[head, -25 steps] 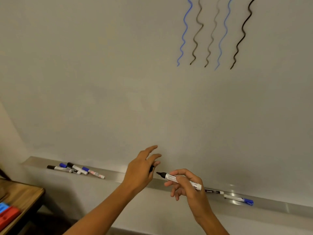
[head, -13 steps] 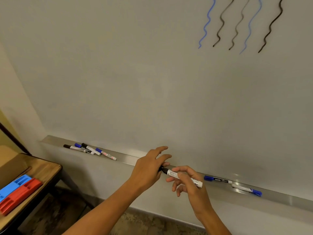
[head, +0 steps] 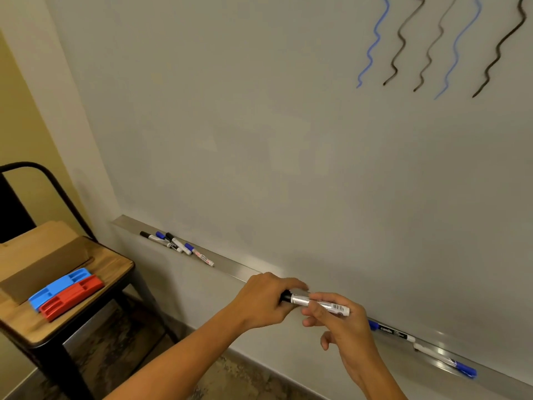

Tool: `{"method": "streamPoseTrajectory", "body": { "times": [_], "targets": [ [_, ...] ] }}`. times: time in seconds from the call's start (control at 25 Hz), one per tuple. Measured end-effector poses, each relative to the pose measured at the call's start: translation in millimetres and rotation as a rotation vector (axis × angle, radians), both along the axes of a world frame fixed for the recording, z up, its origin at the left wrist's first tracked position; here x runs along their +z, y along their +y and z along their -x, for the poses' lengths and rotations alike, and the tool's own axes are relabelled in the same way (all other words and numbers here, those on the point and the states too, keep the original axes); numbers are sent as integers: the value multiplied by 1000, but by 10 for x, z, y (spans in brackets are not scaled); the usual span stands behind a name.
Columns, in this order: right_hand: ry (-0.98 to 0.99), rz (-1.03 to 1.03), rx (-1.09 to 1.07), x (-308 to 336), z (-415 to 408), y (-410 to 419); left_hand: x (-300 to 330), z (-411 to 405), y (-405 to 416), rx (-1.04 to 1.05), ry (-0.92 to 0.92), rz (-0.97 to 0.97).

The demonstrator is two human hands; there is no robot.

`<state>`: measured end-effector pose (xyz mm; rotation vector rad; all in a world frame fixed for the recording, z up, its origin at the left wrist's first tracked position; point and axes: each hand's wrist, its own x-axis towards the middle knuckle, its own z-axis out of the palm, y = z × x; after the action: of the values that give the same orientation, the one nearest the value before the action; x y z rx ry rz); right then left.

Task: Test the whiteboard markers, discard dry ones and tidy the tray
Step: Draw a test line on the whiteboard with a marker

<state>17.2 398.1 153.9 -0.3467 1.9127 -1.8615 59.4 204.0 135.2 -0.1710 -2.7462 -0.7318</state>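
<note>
While a blue eraser point(head: 59, 287) and a red eraser point(head: 72, 297) are lying side by side on the wooden stool point(head: 95, 284) at the far left, a cluster of markers point(head: 176, 245) is resting on the left part of the metal tray point(head: 239, 269). In the middle, just in front of the tray, the left hand point(head: 264, 301) is gripping the black cap end of the white marker point(head: 317, 304), and the right hand point(head: 343, 327) is pinching its barrel. Further right, a black-bodied marker point(head: 392, 332) and a blue-capped marker point(head: 447, 360) are lying on the tray.
</note>
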Motion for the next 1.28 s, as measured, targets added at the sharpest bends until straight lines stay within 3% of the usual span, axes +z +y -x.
{"method": "streamPoseTrajectory", "body": {
  "times": [0.12, 0.2, 0.64, 0.84, 1.0, 1.28],
  "targets": [
    [-88, 37, 31, 1, 53, 171, 13, -47, 186, -125, -14, -261],
    [-121, 64, 49, -39, 53, 247, -14, -52, 311, -66, 31, -344],
    [-230, 260, 53, -122, 186, 375, -50, 155, 714, 263, 134, -371],
    [-228, 319, 4, -126, 196, 269, 44, 287, 662, 246, 140, -276],
    [-159, 226, 82, -185, 348, 136, -122, 305, 466, 167, 69, -255],
    [-256, 64, 120, -476, 647, -438, -530, 514, -244, -11, -113, 61]
  ]
}}
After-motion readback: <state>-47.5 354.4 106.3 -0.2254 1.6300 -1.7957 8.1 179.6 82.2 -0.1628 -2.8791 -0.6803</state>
